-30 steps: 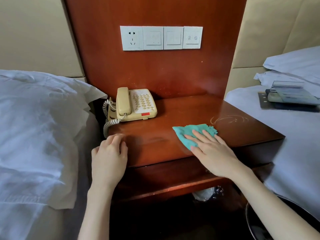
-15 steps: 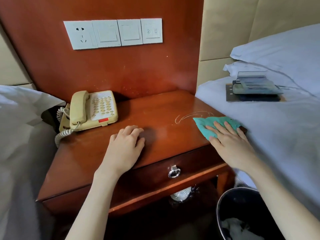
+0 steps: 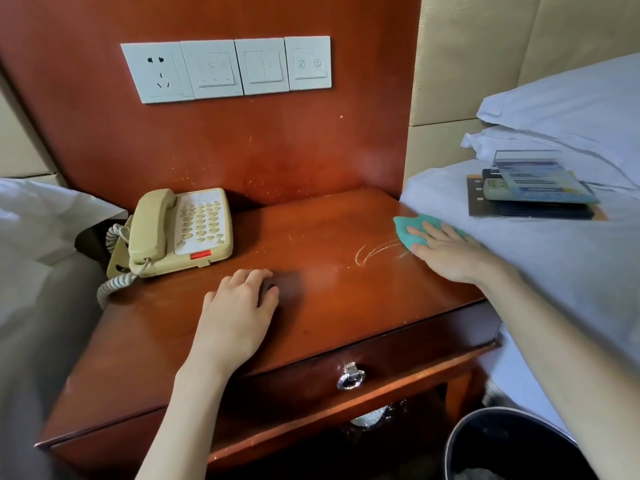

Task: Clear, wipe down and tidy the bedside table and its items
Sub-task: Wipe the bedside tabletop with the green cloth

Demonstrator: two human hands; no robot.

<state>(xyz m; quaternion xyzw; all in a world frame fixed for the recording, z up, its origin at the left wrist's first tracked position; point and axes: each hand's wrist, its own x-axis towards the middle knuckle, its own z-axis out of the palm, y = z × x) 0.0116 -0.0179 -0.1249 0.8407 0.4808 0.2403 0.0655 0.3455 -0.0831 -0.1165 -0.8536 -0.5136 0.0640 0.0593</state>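
Note:
The wooden bedside table [image 3: 325, 306] fills the middle of the head view. A teal cloth [image 3: 407, 228] lies at its right edge, and my right hand [image 3: 446, 252] presses flat on it, fingers spread. Pale curved scratches [image 3: 374, 251] mark the top just left of the cloth. My left hand [image 3: 239, 313] rests palm down on the table's front middle, holding nothing. A beige corded phone [image 3: 183, 230] sits at the back left, handset on its cradle.
A stack of booklets and a remote [image 3: 533, 192] lies on the bed at the right. A drawer with a ring pull [image 3: 351, 377] faces me. A black bin [image 3: 502, 445] stands bottom right. White bedding [image 3: 34, 244] is on the left, wall switches [image 3: 228, 67] above.
My right hand has slid the cloth rightward and toward the back along the table's right edge. My left hand has shifted from the front left corner to the front middle. The view has panned right.

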